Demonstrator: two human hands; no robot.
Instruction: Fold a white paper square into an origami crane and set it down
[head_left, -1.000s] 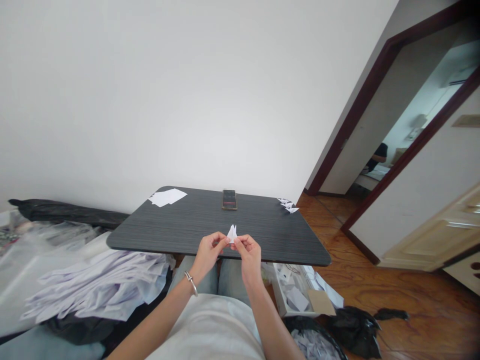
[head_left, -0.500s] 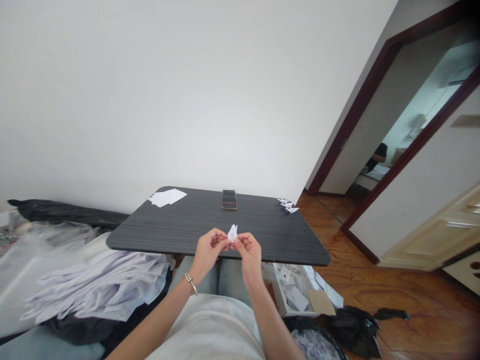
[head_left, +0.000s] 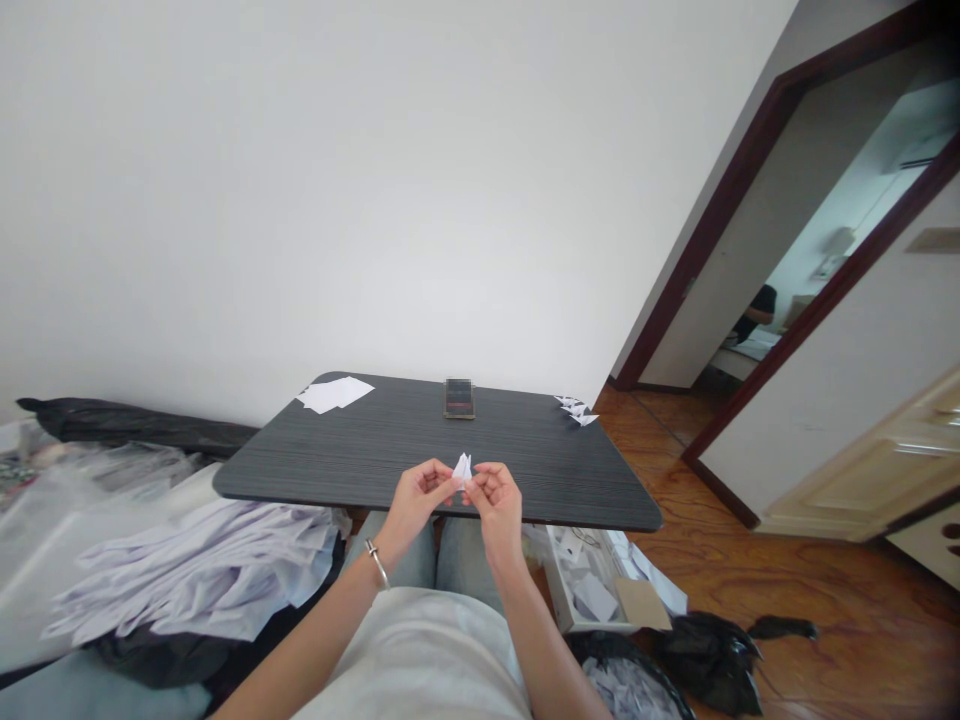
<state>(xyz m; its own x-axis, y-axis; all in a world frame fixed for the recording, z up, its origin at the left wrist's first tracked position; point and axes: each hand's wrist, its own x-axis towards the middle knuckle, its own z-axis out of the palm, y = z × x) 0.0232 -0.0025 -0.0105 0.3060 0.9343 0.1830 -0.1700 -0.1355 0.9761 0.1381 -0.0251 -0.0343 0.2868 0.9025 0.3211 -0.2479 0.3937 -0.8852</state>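
A small piece of folded white paper, with pointed tips facing up, is pinched between my two hands just above the near edge of the dark table. My left hand grips its left side with thumb and fingers. On the other side, my right hand holds its lower right part between thumb and fingertips. Several folded white paper pieces stand in a row at the table's far right corner. Flat white paper sheets lie at the far left corner.
A phone rests at the table's back, by the wall. Left of the table is a heap of white cloth or paper. On the floor at right are a white box with papers and black bags. A person shows through the doorway.
The folded paper has dropped slightly and shifted a little left. My right fingers have changed their hold slightly; both hands stay at the paper.
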